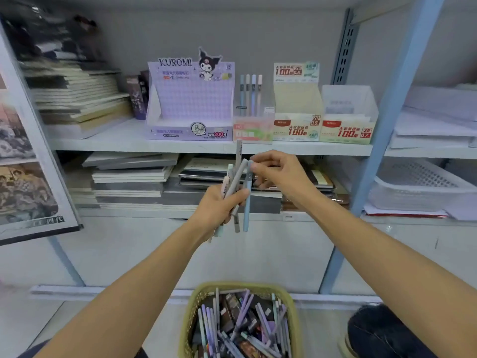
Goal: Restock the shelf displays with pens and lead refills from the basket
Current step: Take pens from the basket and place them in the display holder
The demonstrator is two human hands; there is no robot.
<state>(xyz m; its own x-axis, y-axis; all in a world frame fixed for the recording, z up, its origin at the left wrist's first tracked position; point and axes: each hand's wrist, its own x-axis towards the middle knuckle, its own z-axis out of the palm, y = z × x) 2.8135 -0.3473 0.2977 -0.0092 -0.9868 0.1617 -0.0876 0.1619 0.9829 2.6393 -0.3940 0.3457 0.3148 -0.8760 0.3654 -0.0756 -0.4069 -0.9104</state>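
Before the white shelf (pixel 129 143) with its display boxes (pixel 191 99), the left hand (pixel 219 206) has a closed grip round a pen bundle (pixel 238 171); the right hand (pixel 280 174) pinches a blue pen (pixel 247 210).

Fanned pastel pens (pixel 247 200); olive basket (pixel 258 286), pen-filled

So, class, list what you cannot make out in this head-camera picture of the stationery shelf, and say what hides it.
Head view: the pen count in the left hand; its fingers cover the pens.
Head view: near side of the basket, cut off by the bottom edge.
Head view: small print on the Kuromi display, blurred.
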